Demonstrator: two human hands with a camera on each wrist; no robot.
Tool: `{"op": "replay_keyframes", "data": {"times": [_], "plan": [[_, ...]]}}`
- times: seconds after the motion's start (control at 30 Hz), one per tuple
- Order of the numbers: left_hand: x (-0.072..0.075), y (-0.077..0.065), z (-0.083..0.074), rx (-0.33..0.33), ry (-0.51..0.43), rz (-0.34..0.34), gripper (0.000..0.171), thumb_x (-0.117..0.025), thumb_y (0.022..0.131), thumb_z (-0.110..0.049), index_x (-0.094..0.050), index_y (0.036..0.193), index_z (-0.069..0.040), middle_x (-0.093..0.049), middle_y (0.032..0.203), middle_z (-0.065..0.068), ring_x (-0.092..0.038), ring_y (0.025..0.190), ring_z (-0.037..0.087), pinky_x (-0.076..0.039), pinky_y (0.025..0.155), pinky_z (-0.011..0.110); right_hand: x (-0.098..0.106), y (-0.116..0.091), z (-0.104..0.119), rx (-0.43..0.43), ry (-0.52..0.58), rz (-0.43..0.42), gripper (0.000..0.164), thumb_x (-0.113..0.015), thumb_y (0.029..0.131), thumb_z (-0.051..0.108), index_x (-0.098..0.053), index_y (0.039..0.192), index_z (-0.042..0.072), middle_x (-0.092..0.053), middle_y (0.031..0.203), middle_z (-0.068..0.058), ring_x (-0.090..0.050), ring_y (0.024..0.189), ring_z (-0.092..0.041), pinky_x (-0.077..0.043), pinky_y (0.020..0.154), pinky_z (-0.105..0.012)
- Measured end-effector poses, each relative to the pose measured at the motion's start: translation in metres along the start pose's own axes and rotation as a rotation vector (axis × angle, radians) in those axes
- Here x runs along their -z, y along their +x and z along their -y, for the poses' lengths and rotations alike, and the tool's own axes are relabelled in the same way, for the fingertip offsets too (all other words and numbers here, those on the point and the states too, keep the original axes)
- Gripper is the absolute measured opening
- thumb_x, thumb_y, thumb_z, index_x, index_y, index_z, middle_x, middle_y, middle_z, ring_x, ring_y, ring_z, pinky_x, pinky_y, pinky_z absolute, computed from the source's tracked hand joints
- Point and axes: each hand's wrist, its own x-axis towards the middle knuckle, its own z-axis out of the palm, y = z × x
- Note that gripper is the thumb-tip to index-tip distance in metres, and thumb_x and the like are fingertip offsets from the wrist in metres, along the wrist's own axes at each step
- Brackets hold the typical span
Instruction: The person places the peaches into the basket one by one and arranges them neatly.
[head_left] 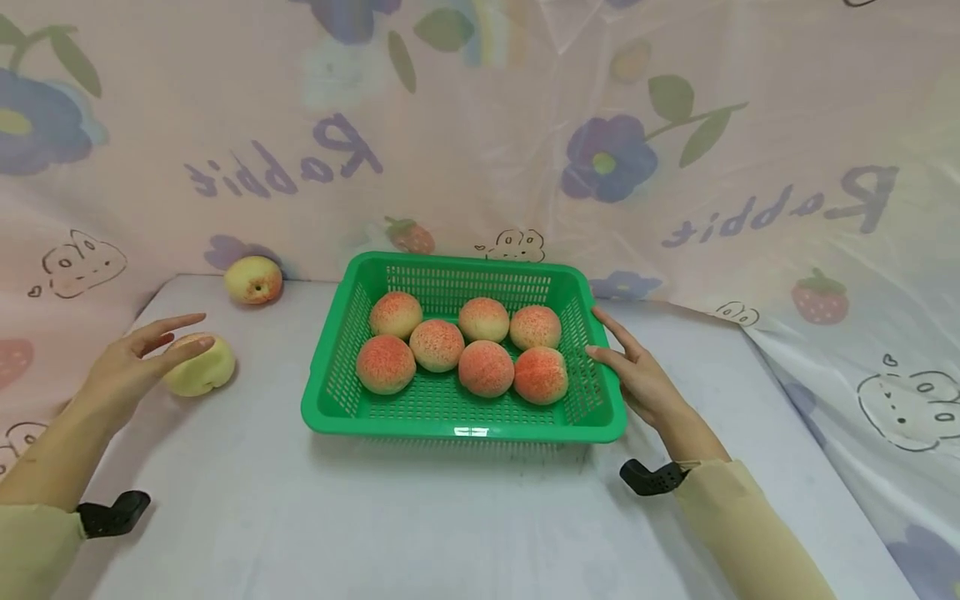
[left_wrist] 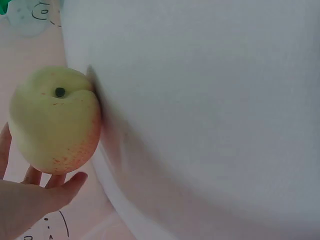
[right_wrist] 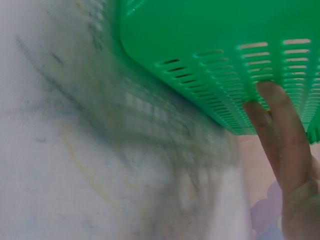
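Note:
My left hand (head_left: 138,362) is beside a pale yellow-green peach (head_left: 201,367) on the left of the table, its fingers loosely bent above and beside the fruit. In the left wrist view this peach (left_wrist: 57,125) shows a dark stem hole and a red blush, with my fingertips close against its side; firm contact cannot be made out. My right hand (head_left: 648,383) holds the right side of a green plastic basket (head_left: 461,431), thumb over the rim. Two fingers (right_wrist: 285,130) lie against the slotted outer wall in the right wrist view. Several red-blushed peaches (head_left: 486,368) lie inside the basket.
Another yellow peach (head_left: 253,280) with a red blush sits at the back left, against the printed curtain (head_left: 480,183). White cloth covers the table (head_left: 420,525). A black wrist device (head_left: 652,477) shows at each cuff.

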Motion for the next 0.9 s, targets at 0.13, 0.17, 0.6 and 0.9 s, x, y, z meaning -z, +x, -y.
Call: {"op": "replay_keyframes", "data": {"times": [0.13, 0.17, 0.6, 0.9], "plan": [[-0.004, 0.002, 0.01, 0.01, 0.0, -0.013, 0.068, -0.054, 0.096, -0.045, -0.017, 0.153, -0.038, -0.013, 0.161, 0.007, -0.011, 0.145, 0.036, -0.014, 0.115, 0.056, 0.001, 0.0, 0.0, 0.01, 0.003, 0.004, 0.068, -0.054, 0.099, 0.02, -0.016, 0.153, 0.037, -0.061, 0.115, -0.005, -0.07, 0.083, -0.015, -0.058, 0.071, -0.032], [-0.005, 0.002, 0.012, 0.012, -0.015, -0.018, 0.07, -0.054, 0.096, -0.044, -0.014, 0.153, -0.038, -0.019, 0.159, 0.004, -0.012, 0.145, 0.033, -0.015, 0.116, 0.052, 0.001, 0.0, 0.0, 0.008, 0.006, 0.003, 0.068, -0.054, 0.099, 0.02, -0.016, 0.153, 0.037, -0.061, 0.115, -0.005, -0.07, 0.083, -0.015, -0.058, 0.071, -0.032], [-0.001, 0.004, 0.017, 0.153, 0.002, 0.125, 0.087, -0.042, 0.098, -0.051, 0.0, 0.151, 0.003, -0.011, 0.148, 0.038, -0.044, 0.088, -0.007, -0.043, 0.067, 0.01, 0.001, -0.001, 0.001, -0.008, -0.004, -0.005, 0.067, -0.054, 0.099, 0.021, -0.018, 0.152, 0.039, -0.059, 0.115, -0.006, -0.069, 0.081, -0.015, -0.058, 0.07, -0.032], [-0.008, -0.002, 0.011, 0.086, 0.013, 0.09, 0.083, -0.057, 0.095, -0.04, -0.014, 0.147, 0.009, -0.037, 0.124, 0.025, -0.046, 0.077, -0.011, -0.05, 0.067, 0.017, 0.002, 0.001, -0.001, -0.001, 0.005, 0.0, 0.068, -0.055, 0.099, 0.02, -0.018, 0.153, 0.039, -0.062, 0.111, -0.004, -0.069, 0.086, -0.015, -0.058, 0.073, -0.032]]}}
